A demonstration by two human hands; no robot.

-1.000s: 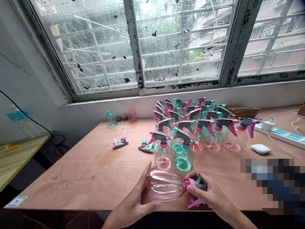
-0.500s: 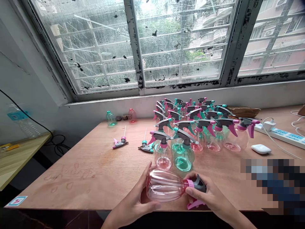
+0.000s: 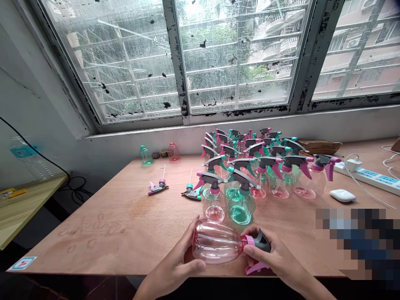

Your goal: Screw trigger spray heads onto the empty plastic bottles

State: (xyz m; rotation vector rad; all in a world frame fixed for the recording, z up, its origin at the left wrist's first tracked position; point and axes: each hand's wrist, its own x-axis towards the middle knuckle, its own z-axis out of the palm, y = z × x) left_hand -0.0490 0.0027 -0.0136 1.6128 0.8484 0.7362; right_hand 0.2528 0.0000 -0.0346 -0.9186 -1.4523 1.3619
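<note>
A clear pink spray bottle (image 3: 217, 242) lies sideways between my hands above the table's front edge, its grey and pink trigger head pointing right. My left hand (image 3: 179, 260) cups the bottle's base, thumb below and fingers behind. With thumb and fingers, my right hand (image 3: 273, 252) grips the pink collar and spray head; some of its fingers are hidden behind. Just beyond stand a pink spray bottle (image 3: 214, 204) and a green spray bottle (image 3: 242, 206), both upright with heads on. Two loose trigger heads lie farther left, one pink (image 3: 158, 188) and one green (image 3: 191, 191), tubes pointing up.
Several upright spray bottles (image 3: 265, 162) crowd the back right. Headless green (image 3: 145, 156) and pink (image 3: 173, 151) bottles stand at the back left beside small dark objects. A white case (image 3: 343, 195), power strip (image 3: 371, 175) and cables lie right. The wooden table (image 3: 118, 233) ends close below my hands.
My left thumb has shifted slightly on the bottle's base. The bottle and my right hand stay nearly in place.
</note>
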